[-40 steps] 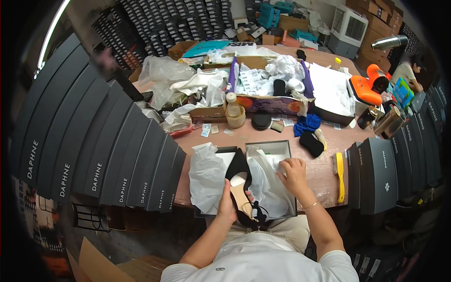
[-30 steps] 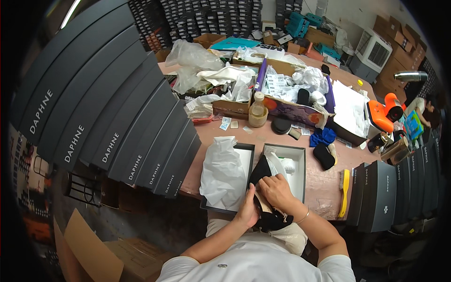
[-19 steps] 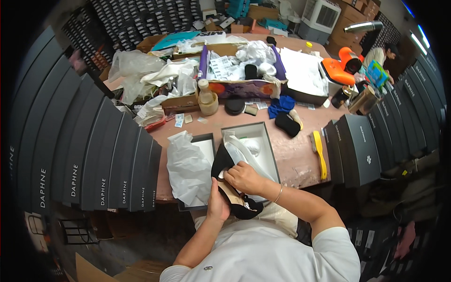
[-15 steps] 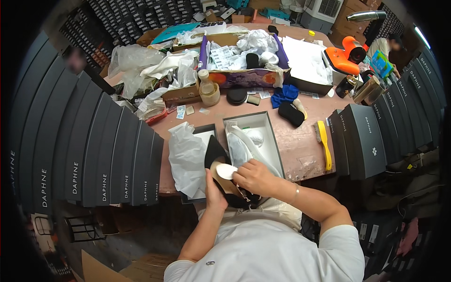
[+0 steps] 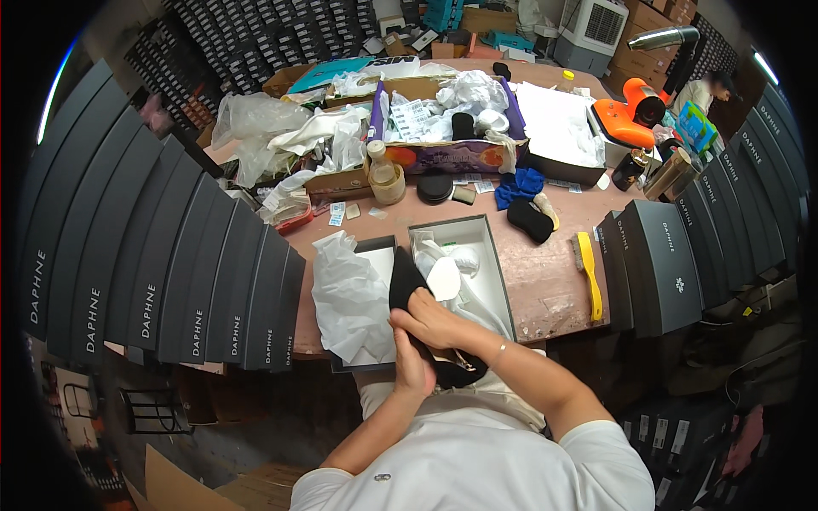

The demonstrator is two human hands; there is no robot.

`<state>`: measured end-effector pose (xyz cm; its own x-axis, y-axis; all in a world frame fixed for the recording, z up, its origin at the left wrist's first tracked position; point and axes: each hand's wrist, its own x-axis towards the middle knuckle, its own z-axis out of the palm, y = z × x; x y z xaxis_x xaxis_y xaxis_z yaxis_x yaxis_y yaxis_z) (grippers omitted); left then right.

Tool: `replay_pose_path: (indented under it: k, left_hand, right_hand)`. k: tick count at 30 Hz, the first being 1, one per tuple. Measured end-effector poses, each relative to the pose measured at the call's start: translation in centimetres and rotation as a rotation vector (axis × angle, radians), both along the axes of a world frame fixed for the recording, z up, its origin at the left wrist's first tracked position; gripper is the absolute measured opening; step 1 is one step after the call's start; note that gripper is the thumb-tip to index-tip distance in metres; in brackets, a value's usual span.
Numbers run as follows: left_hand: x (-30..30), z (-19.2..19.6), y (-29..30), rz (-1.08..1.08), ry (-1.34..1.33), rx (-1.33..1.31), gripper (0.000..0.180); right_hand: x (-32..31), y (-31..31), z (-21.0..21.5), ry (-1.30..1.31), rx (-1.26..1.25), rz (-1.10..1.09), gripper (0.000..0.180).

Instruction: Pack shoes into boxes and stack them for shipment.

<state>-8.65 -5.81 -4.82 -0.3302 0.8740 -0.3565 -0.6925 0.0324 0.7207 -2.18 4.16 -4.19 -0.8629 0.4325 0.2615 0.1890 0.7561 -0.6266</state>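
A black pointed shoe with a beige lining is tilted over the near edge of the table, its toe pointing away from me. My left hand is closed around its left side. Across the shoe's upper part lies my right hand, fingers curled over it and close to the left thumb. A white oval pad shows just beyond the right knuckles; whether fingers still grip it I cannot tell. A gold-coloured trim is near the shoe's heel end. Behind it stands an open grey shoebox with white stuffing inside.
Crumpled white tissue covers a dark box part on the left. A yellow-handled brush lies to the right. Stacked dark shoeboxes flank both sides. Farther back are a purple carton, a bottle and an orange device.
The white oval pad has moved from over the shoe's opening to its far right side. My right hand has shifted left and now lies over the shoe, nearer my left hand.
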Motion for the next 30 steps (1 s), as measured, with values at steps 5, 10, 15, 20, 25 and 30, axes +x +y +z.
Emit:
replay_pose_path:
  k: [5, 10, 15, 20, 25, 30]
  left_hand:
    - [-4.3, 1.6, -1.2, -0.08, -0.058, -0.086, 0.075]
    - [-8.8, 1.4, 0.7, -0.211, 0.055, -0.089, 0.053]
    - [-10.3, -1.5, 2.8, -0.258, 0.006, -0.087, 0.032]
    - [-8.7, -0.3, 1.1, -0.039, -0.053, -0.081, 0.032]
    - [-6.1, 1.8, -0.2, 0.021, -0.004, -0.121, 0.033]
    - [-7.7, 0.6, -0.4, -0.07, -0.211, -0.202, 0.029]
  right_hand:
    - [-4.5, -1.9, -2.7, 0.149, 0.006, -0.12, 0.029]
    - [-3.3, -6.3, 0.9, -0.045, -0.199, -0.045, 0.067]
    - [-5.5, -5.6, -2.1, 0.334, -0.308, -0.218, 0.065]
    - [-4.6, -5.5, -0.6, 0.0, -0.352, -0.115, 0.063]
    - [-3.2, -6.7, 0.3, 0.114, -0.321, -0.175, 0.057]
    - [1.4, -7.0, 2.3, 0.114, -0.346, 0.224, 0.075]
